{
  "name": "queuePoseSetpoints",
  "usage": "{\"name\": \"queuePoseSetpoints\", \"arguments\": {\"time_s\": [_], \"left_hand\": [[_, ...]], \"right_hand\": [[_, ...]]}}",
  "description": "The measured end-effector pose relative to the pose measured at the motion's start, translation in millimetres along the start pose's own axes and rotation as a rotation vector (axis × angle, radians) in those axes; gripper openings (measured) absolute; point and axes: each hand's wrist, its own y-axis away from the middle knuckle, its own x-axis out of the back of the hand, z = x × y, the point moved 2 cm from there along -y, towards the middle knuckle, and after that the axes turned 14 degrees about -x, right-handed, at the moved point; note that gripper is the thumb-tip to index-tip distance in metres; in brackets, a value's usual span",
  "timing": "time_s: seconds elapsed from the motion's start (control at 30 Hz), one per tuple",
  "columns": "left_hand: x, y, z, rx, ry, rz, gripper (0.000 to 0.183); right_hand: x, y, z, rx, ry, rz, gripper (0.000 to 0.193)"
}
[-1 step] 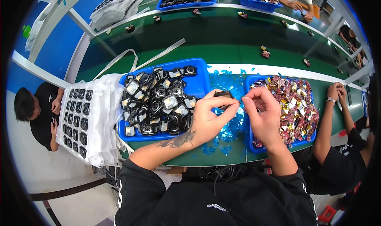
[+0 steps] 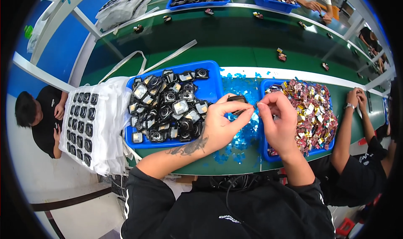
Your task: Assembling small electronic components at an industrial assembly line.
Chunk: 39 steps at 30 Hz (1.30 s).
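Between the thumb and fingers of my left hand is a small black camera housing. My right hand is closed in a pinch just beside it; whatever its fingertips hold is hidden. To the left, a blue bin is heaped with black camera housings, many with pale, translucent windows. By my right hand stands a second blue bin, piled with small reddish circuit pieces with yellow and white patches. Blue film scraps litter the green bench between the bins.
Stacked white trays of black housings stand at the left, near a seated person. A green conveyor belt beyond the bins carries scattered small assemblies. Another person's arms rest at the right. More blue bins line the far side.
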Motion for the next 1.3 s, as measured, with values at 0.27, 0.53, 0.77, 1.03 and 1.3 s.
{"name": "queuePoseSetpoints", "arguments": {"time_s": [0.27, 0.53, 0.77, 1.03, 1.3], "left_hand": [[2.9, -2.3, -0.2, 0.049, 0.027, 0.009, 0.013], [1.0, 2.5, -3.9, 0.199, 0.229, -0.021, 0.014], [0.3, 0.0, -9.2, 0.309, 0.454, -0.047, 0.04], [0.0, 1.0, -13.6, 0.121, 0.364, -0.06, 0.049], [-2.6, 4.9, -0.1, 0.222, 0.396, -0.104, 0.047]], "right_hand": [[6.8, 15.8, -3.6, 0.592, 0.516, 0.097, 0.018], [8.8, 6.6, 8.9, -0.031, 0.101, -0.162, 0.033], [24.6, 9.8, 5.0, 0.144, -0.346, -0.073, 0.012], [8.8, 8.1, -13.4, 0.191, 0.28, -0.089, 0.02], [1.0, 5.0, -20.6, 0.045, 0.314, 0.02, 0.015]]}}
